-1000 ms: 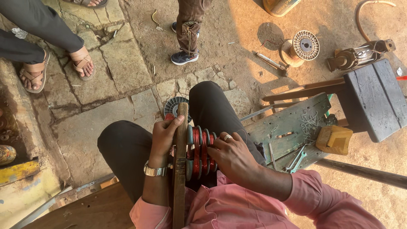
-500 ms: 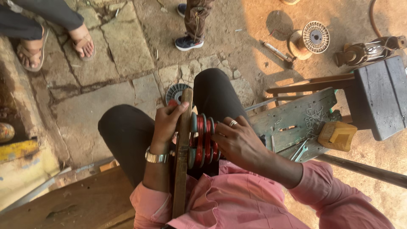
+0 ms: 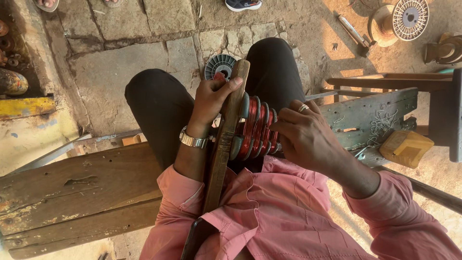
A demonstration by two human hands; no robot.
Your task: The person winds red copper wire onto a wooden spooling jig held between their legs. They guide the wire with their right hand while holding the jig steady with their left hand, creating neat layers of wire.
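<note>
The stone floor and feet have slid up out of the head view. The left hand (image 3: 211,98) clamps the wooden bar (image 3: 224,139), steadying it; beside its fingers, the right hand (image 3: 301,132) curls against the red wire coils (image 3: 255,130).

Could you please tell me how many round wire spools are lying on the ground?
2: a grey spool by the left hand, a pale spool top right. Others may be hidden.
</note>
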